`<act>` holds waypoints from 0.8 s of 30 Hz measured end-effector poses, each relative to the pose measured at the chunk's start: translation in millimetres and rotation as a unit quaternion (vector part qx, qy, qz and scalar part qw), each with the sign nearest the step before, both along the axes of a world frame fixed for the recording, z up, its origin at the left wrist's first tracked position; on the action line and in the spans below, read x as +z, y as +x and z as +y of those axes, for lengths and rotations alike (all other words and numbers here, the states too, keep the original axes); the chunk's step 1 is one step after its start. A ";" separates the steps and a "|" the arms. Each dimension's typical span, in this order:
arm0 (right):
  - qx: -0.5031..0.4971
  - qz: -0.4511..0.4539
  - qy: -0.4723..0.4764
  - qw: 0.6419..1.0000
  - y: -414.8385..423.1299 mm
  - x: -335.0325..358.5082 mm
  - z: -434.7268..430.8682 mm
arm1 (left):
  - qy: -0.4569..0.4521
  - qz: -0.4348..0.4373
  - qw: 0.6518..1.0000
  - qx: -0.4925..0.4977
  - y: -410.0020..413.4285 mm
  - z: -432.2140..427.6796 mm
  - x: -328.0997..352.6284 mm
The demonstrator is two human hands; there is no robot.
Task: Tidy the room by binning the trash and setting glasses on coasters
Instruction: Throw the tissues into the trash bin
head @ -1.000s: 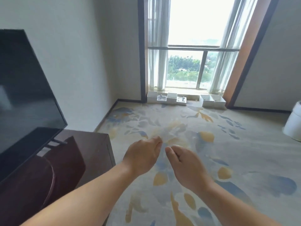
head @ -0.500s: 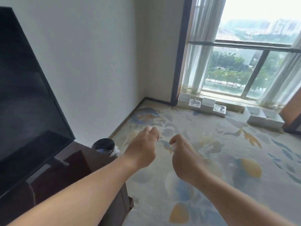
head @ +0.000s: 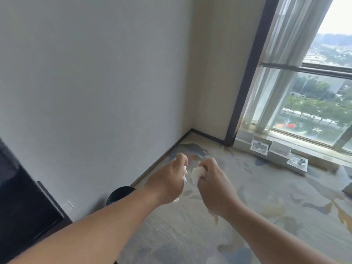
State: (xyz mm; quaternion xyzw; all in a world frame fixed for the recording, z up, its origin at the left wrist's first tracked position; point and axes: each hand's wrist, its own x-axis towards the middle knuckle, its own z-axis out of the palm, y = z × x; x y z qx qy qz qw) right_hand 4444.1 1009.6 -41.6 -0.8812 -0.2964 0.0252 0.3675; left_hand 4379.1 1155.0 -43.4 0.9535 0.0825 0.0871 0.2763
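**Q:** What do the hands carry in this view?

**A:** The right hand (head: 213, 184) is curled round a wad of white tissue (head: 197, 173), which bulges out past the thumb. The left hand (head: 166, 181) pinches a smaller white scrap (head: 184, 175), most of it hidden in the fist. Both hands are in the air above the carpet (head: 190, 235), close together but not touching.

**Q:** Where is the bin?

**A:** A dark round bin (head: 119, 193) stands on the floor against the wall (head: 95, 92), just beyond the television (head: 22, 197). The left forearm covers part of it. It lies below and to the left of the hands, near them but not under them.

**Q:** How far along is the task?

**A:** Judged from this view, the trash is gathered but not yet dropped, so the binning step is partway done. No glasses or coasters show here, so that part cannot be assessed and probably remains. White boxes (head: 280, 155) sit on the floor by the window (head: 314, 92).
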 end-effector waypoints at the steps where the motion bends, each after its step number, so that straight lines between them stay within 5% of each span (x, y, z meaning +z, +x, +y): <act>1: 0.011 -0.004 0.000 1.000 19.1 -1.1 9.4 | -0.004 0.006 1.000 0.014 14.8 6.1 -0.3; 12: 0.160 -0.022 -0.008 0.987 207.8 20.6 90.9 | 0.020 0.006 0.985 0.171 154.0 65.0 24.5; 24: 0.216 -0.038 -0.016 0.975 235.5 33.3 181.2 | 0.058 -0.036 0.978 0.198 185.5 151.2 30.7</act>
